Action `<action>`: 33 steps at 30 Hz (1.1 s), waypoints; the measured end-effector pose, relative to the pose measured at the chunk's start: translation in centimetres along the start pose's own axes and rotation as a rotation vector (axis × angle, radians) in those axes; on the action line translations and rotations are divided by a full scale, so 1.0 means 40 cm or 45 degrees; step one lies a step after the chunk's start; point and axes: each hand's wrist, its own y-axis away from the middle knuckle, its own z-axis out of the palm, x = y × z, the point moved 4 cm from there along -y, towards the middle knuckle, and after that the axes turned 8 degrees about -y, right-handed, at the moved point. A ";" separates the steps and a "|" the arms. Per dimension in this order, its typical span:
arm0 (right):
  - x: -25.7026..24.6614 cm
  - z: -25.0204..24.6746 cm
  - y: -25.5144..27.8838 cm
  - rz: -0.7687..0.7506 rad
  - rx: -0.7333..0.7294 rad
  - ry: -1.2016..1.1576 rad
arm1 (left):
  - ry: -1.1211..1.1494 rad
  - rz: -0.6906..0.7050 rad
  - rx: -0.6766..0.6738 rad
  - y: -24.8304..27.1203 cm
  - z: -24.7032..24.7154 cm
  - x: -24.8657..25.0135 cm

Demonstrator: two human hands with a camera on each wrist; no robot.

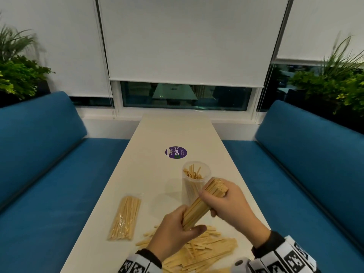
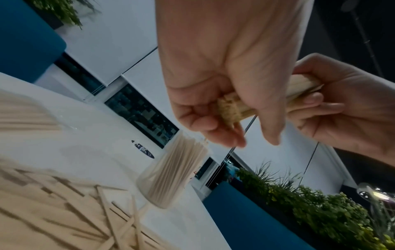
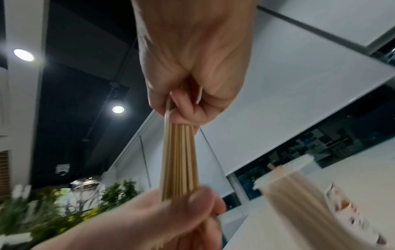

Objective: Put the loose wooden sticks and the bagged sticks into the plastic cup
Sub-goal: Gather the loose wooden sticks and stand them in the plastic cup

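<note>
Between both hands' fingers (image 1: 204, 196), stick bundle (image 1: 204, 203)

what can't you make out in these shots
- Bundle: its middle is covered by the left hand and right hand in the head view; no stick count.
- Loose pile: cut off by the bottom edge and partly under the left hand in the head view; blurred in the left wrist view.
- Cup: how full it is; its wall is cloudy, and it is smeared in the right wrist view.
- Sticker: small print unreadable.
</note>
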 end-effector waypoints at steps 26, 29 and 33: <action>0.143 -0.107 -0.398 0.024 0.309 0.266 | 0.279 -0.270 0.382 -0.379 0.085 -0.150; 0.113 -0.132 -0.406 -0.048 0.434 0.243 | 0.291 -0.270 0.382 -0.375 0.085 -0.156; 0.089 -0.138 -0.414 -0.080 0.370 0.372 | 0.196 -0.251 0.363 -0.368 0.081 -0.147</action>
